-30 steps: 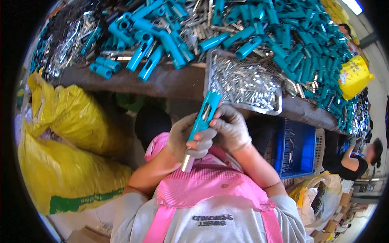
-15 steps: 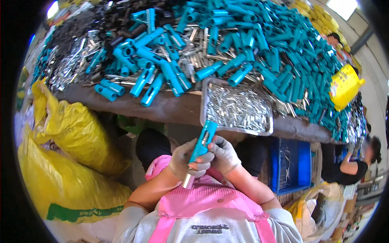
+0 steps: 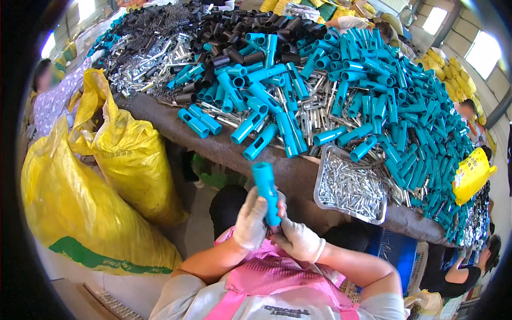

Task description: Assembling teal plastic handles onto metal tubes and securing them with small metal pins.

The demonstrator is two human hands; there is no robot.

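Note:
Over my lap I hold a teal slotted tube [image 3: 265, 186], its round end up and tilted slightly away. My left hand [image 3: 250, 220], in a whitish work glove, wraps around the tube's lower half. At its bottom end my gloved right hand [image 3: 298, 240] is closed, thumb against the tube; what lies under those fingers is partly hidden. On the table edge ahead sits a clear tray [image 3: 324, 200] of small silver metal pins [image 3: 349, 184]. Several like teal tubes [image 3: 261, 143] lie on the table just beyond my hands.
A heap of teal tubes [image 3: 410, 122] covers the right of the table, with black tubes [image 3: 234, 53] and metal parts farther left. Yellow sacks [image 3: 133, 165] stand at my left. A blue crate [image 3: 397, 253] is below the table at right. Co-workers sit around the table.
The view has swung, so the table sits lower and farther right. The tube has turned: its slot and inner metal part faced me before; now its smooth side shows, and the silver rod below is hidden.

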